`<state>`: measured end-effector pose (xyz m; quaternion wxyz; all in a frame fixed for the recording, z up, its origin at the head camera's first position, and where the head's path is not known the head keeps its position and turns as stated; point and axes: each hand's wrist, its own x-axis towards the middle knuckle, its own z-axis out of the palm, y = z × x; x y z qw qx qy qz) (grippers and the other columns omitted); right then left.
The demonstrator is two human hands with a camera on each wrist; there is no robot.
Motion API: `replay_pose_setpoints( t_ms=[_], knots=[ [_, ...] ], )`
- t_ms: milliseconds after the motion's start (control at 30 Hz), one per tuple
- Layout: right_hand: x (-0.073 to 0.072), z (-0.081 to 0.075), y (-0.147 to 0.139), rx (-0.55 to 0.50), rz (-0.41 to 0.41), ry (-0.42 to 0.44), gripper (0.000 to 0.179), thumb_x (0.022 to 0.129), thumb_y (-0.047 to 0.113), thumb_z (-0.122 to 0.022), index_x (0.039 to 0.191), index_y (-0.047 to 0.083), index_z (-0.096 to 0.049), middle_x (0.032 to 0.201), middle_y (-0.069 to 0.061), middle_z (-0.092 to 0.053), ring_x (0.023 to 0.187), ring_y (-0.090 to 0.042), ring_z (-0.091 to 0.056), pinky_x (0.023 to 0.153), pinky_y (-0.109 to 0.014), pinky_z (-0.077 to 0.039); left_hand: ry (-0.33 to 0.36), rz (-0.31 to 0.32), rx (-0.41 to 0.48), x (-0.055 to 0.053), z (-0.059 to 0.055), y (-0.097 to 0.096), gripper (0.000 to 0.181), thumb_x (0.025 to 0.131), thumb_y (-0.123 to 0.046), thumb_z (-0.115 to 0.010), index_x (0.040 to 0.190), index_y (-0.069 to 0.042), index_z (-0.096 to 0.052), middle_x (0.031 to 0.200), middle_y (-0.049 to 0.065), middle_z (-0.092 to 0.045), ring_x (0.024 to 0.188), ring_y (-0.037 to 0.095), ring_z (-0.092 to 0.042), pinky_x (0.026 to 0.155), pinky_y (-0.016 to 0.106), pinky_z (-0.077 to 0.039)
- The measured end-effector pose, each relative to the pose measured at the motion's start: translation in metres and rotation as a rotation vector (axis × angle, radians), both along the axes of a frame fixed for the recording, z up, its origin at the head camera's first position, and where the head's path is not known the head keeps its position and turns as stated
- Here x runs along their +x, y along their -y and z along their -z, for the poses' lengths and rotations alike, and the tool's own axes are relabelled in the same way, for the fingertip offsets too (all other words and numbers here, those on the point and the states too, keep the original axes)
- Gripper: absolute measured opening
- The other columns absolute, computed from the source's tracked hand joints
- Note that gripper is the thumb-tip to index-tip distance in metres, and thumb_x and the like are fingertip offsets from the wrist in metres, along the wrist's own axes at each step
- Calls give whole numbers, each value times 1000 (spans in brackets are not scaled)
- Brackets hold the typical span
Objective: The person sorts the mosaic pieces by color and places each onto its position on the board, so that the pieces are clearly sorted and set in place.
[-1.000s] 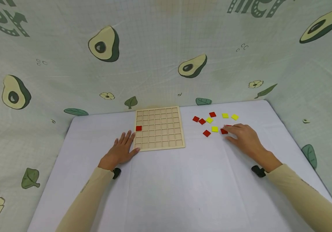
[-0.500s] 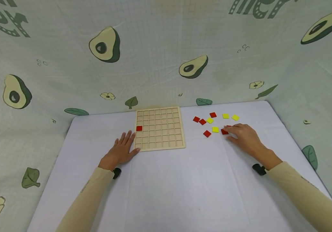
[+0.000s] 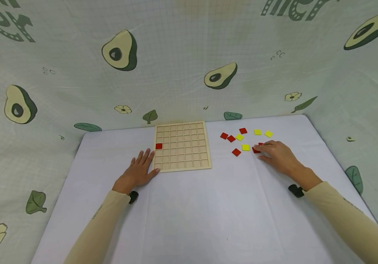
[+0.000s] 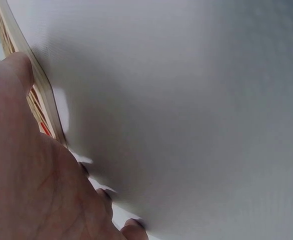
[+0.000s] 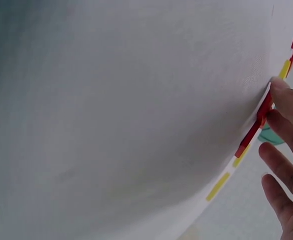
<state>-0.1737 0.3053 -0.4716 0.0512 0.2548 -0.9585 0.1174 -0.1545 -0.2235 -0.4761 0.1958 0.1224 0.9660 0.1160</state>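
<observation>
My left hand (image 3: 136, 170) rests flat and spread at the lower left of a wooden grid board (image 3: 183, 169). Its thumb lies on the board's near corner, and its fingertips reach the left edge. A red square tile (image 3: 159, 146) sits in a cell of the leftmost column. To the right, my right hand (image 3: 279, 156) hovers low with its index fingertip touching a red tile (image 3: 256, 150); the thumb stands a little apart in the head view. Another red tile (image 3: 260, 144) is partly hidden behind the fingers. The right wrist view shows the thumb and index finger beside red tiles (image 5: 249, 137).
Loose red tiles (image 3: 236, 152) and yellow tiles (image 3: 245, 147) lie scattered between the board and my right hand, several of each. A white cloth covers the table (image 3: 205, 216). Behind it hangs a curtain (image 3: 175, 73) printed with avocados and leaves.
</observation>
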Motion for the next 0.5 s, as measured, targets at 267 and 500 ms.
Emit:
replay_pose_setpoints(
  t_ms=[267,500],
  knots=[
    [-4,-2,-1,15,-11,13,48,86,3,-86,132,1,-73,115,-18,-77,108,-40,-67,92,-58,-57,-12,0,-9,0,-1,0,83,111,-45,-50,169,-2,-10,176,24,-2,162,47,1,128,66,-6],
    [-10,3,-2,19,-25,-28,47,84,4,-88,129,0,-75,116,-18,-78,106,-40,-68,89,-57,-58,-11,-2,-3,0,-1,-1,83,111,-44,-51,169,-1,-12,176,24,-3,162,47,-1,128,66,-7]
  ],
)
